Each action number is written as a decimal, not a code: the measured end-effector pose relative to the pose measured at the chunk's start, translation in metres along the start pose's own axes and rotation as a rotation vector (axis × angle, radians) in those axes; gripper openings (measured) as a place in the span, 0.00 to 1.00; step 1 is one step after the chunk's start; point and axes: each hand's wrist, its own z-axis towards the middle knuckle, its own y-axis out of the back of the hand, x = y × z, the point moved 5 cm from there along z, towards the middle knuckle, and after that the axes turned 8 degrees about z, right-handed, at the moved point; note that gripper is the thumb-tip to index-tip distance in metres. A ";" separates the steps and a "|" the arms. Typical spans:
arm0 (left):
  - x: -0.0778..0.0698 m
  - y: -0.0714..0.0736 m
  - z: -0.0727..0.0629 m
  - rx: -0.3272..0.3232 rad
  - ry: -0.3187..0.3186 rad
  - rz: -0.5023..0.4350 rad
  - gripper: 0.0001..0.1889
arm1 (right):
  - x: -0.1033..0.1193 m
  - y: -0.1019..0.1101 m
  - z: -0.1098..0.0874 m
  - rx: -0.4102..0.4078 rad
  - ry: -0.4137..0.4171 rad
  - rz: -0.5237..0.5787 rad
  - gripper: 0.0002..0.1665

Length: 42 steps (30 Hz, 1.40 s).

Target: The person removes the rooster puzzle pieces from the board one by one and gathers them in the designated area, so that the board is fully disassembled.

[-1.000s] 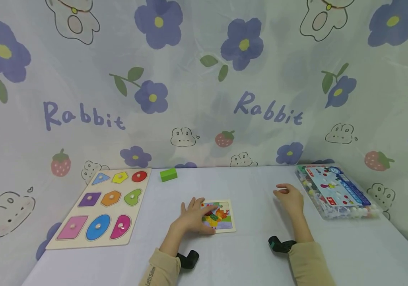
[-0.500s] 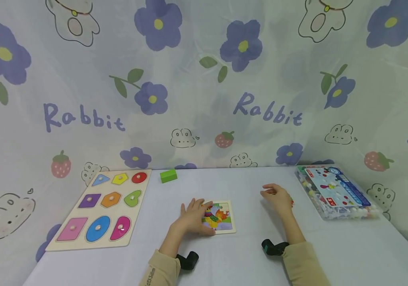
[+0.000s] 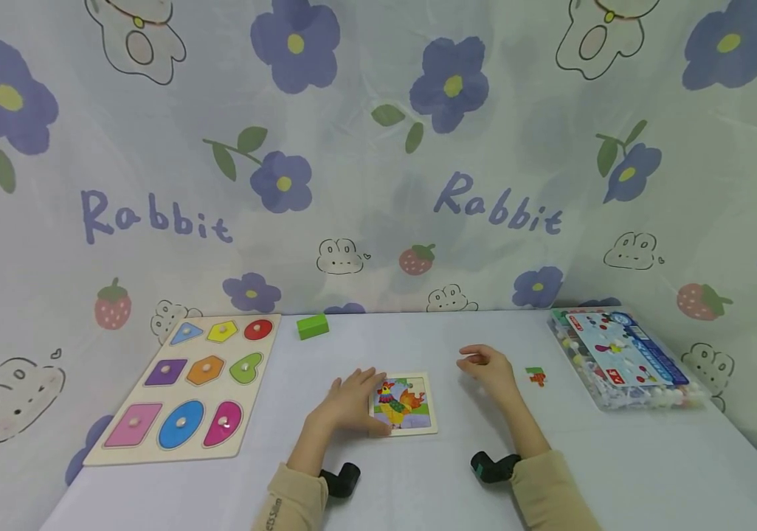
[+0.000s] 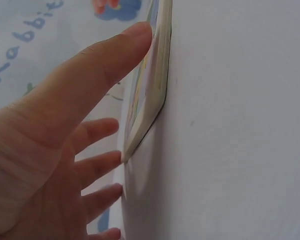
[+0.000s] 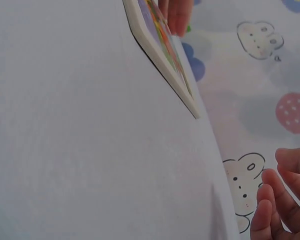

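Step in hand is looking like filling the small rectangular rooster jigsaw w/ pale frame (image 3: 401, 405), which is lying flat on the white-covered bench (image 3: 445, 487), near mid-view. L hand (image 3: 347, 402) is resting at the jigsaw's 9 o'clock, spread fairly wide, thumb lying over the frame's 7 o'clock corner, prob. steadying it. R hand (image 3: 494, 375) is hovering at approx. 2-3 o'clock, apart from the frame, fingers loosely bent, thumb & fingertips set narrow, w/ nothing showing btwn them.

Jigsaw's 1 o'clock corner is appearing pale, poss. unfilled. A little green & orange-red jigsaw pc (image 3: 536, 376) is lying loose just beyond the R hand, at 2-3 o'clock; whether it's one pc or two joined, can't tell. Next move is prob. calling for R hand pinching that pc & turning it to suit the gap, L hand holding the frame steady.

Around: cream shape board w/ coloured knobbed pegs (image 3: 173, 455) is lying at 9 o'clock, green rectangular block (image 3: 313, 326) at 10, clear plastic box w/ blue-white label (image 3: 624, 358) at 2-3, past the pc. Main obstacle: R hand itself is sitting btwn pc & frame.
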 end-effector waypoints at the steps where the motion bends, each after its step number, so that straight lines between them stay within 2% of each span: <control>1: 0.001 0.000 -0.001 -0.001 -0.004 0.001 0.47 | 0.000 -0.003 -0.001 0.005 -0.002 -0.002 0.17; 8: 0.003 0.000 -0.003 0.010 -0.015 -0.009 0.45 | 0.000 -0.023 -0.004 0.042 -0.004 -0.029 0.14; 16: 0.004 0.001 -0.003 0.004 -0.015 -0.013 0.45 | 0.008 -0.046 -0.009 0.105 0.051 -0.051 0.11; 27: 0.000 0.003 -0.003 0.016 -0.010 -0.039 0.42 | 0.012 -0.056 -0.017 0.159 0.016 -0.114 0.10; 37: 0.000 0.004 -0.004 0.028 0.001 -0.062 0.41 | 0.014 -0.070 -0.017 0.243 0.033 -0.139 0.08; 42: 0.000 0.004 -0.004 0.025 -0.002 -0.060 0.40 | 0.015 -0.075 -0.019 0.249 0.042 -0.176 0.07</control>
